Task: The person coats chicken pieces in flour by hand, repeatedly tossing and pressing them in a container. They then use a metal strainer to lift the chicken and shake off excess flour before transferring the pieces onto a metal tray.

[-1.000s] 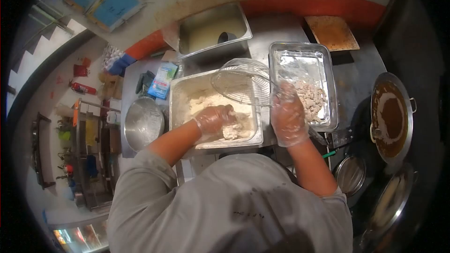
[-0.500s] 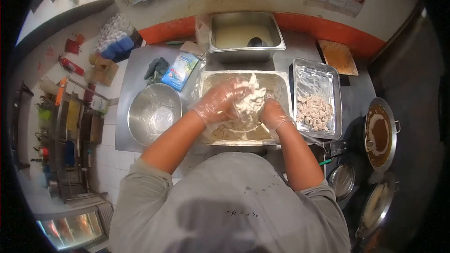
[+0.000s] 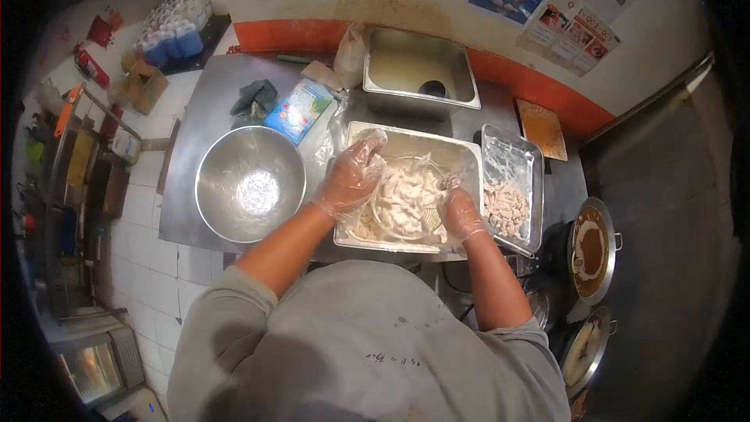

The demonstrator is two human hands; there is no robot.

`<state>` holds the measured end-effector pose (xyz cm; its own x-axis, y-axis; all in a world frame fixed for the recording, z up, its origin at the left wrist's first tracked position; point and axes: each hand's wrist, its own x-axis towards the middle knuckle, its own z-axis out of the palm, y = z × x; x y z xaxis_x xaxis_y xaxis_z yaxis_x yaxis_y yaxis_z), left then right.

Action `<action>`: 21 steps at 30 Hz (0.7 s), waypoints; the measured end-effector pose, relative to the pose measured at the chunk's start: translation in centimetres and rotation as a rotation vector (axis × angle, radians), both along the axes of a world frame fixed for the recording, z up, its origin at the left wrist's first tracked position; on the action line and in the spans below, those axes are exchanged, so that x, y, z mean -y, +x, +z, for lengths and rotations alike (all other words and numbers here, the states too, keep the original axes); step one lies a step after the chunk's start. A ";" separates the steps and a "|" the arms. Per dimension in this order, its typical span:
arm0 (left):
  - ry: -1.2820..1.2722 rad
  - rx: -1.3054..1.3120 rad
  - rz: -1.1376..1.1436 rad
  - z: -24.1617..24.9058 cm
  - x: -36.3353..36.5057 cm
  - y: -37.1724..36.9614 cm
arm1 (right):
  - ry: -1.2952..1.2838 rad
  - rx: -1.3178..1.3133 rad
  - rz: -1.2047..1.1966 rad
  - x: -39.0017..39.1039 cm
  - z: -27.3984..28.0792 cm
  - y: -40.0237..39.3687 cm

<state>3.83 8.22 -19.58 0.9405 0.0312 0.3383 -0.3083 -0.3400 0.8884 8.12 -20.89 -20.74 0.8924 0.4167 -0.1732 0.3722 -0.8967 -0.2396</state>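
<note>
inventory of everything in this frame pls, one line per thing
flour pan: 1, steel, centre of the table, under both hands
wire skimmer: 1, metal, over the flour pan, full of floured pieces
floured pieces: a heap, white, in the wire skimmer
side tray: 1, steel, right of the flour pan, coated pieces inside
mixing bowl: 1, steel, left of the flour pan
deep pan: 1, steel, behind, by the wall
packet: 1, blue and white, beside the mixing bowl
oil pot: 1, brown liquid, far right
left hand: clear glove, on the floured pieces
right hand: clear glove, at the skimmer's right rim
</note>
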 end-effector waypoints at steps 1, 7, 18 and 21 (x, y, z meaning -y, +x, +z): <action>-0.008 0.005 0.001 0.1 0.1 -0.1 | -0.008 0.005 0.001 0.4 -0.5 -0.1; -0.001 0.110 0.106 0.1 0.2 -0.3 | 0.175 -0.045 -0.181 -0.6 1.1 0.8; -0.019 0.126 0.192 -1.1 0.5 0.0 | 0.292 -0.109 -0.027 -0.4 -0.2 1.7; -0.034 0.116 0.185 -0.8 0.6 -0.2 | 0.188 -0.046 0.182 -0.9 -0.3 1.8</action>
<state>3.62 7.59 -20.41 0.8725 0.2131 0.4396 -0.3443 -0.3703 0.8627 9.89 -20.00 -21.03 0.7925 0.5987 -0.1163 0.5085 -0.7540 -0.4158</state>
